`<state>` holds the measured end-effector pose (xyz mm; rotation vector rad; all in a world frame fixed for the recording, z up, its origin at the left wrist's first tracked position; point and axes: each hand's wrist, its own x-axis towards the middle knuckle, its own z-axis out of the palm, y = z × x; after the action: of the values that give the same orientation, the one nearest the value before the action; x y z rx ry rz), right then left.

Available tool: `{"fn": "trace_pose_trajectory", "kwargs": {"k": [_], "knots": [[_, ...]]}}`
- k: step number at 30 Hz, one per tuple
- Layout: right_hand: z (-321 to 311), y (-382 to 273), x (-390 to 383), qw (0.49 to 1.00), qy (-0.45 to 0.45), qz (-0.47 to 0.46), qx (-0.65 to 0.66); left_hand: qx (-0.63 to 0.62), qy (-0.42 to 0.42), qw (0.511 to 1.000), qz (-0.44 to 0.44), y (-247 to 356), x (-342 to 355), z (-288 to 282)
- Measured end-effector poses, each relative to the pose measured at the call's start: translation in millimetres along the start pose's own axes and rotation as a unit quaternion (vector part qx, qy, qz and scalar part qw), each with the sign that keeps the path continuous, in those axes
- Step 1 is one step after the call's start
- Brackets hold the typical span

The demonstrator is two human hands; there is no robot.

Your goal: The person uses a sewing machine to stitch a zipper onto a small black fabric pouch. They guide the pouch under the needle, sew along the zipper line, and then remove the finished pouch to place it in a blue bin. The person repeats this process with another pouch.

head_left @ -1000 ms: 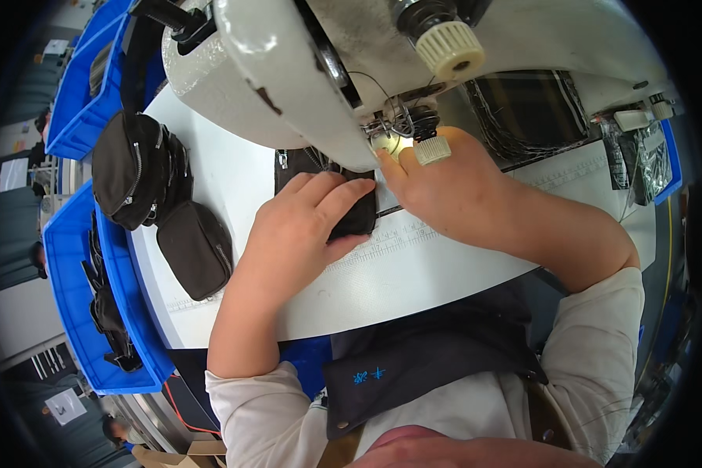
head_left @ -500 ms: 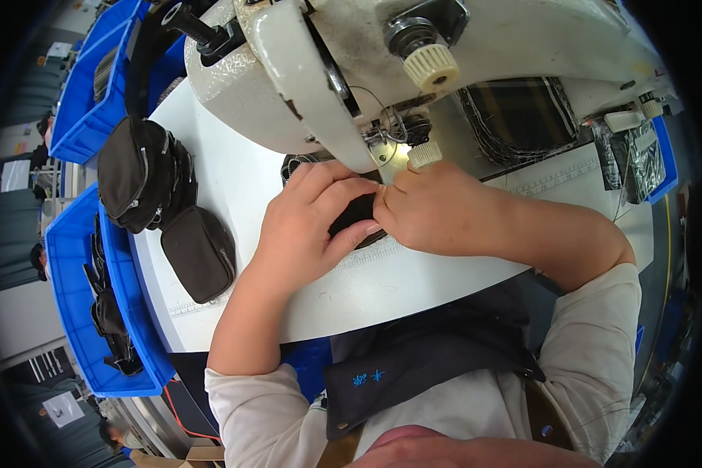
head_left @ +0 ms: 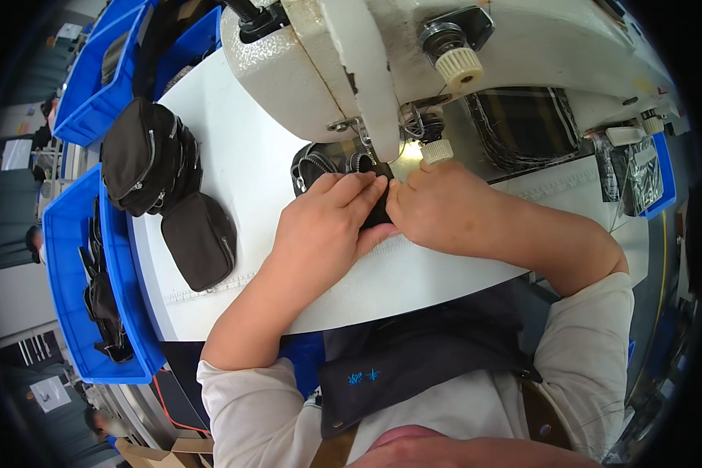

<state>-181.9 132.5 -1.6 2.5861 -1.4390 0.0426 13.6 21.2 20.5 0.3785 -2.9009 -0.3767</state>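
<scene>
A dark brown pouch with a metal zipper (head_left: 310, 162) lies on the white sewing table, its upper edge at the needle area of a cream sewing machine (head_left: 288, 93). My left hand (head_left: 327, 214) is closed on the pouch's near part, fingertips on top and thumb at the lower edge. Just right of it, my right hand (head_left: 438, 204) is closed, pinching the pouch's edge by the lit needle plate. The fingertips of both hands nearly meet. Part of the pouch is hidden beneath my hands, and the needle is too small to make out.
On the left of the table are stacked brown zippered pouches (head_left: 144, 160) and a single one (head_left: 199, 242). A blue bin (head_left: 62, 273) holds dark pieces. Layered striped fabric panels (head_left: 526, 129) lie right of the needle. Plastic-wrapped packets (head_left: 639, 175) are at the far right.
The whole view has shifted slightly. More of the pouch and its zipper now shows left of the needle area, beyond my left fingers. Both hands keep hold of it.
</scene>
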Motion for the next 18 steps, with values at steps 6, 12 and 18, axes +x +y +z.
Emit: {"fn": "trace_pose_trajectory", "kwargs": {"k": [6,12,18], "knots": [[4.4,0.2,3.7,0.998,0.004,0.064,0.017,0.006,0.023,1.000,-0.009,-7.7,4.1,4.6],[11.8,-1.0,3.8,0.994,0.037,0.096,0.023,0.031,0.050,0.998,0.007,-13.6,6.8,8.0],[17.0,-0.3,4.5,0.993,0.056,0.106,-0.025,0.034,0.057,0.998,0.000,-17.0,8.3,10.3]]}}
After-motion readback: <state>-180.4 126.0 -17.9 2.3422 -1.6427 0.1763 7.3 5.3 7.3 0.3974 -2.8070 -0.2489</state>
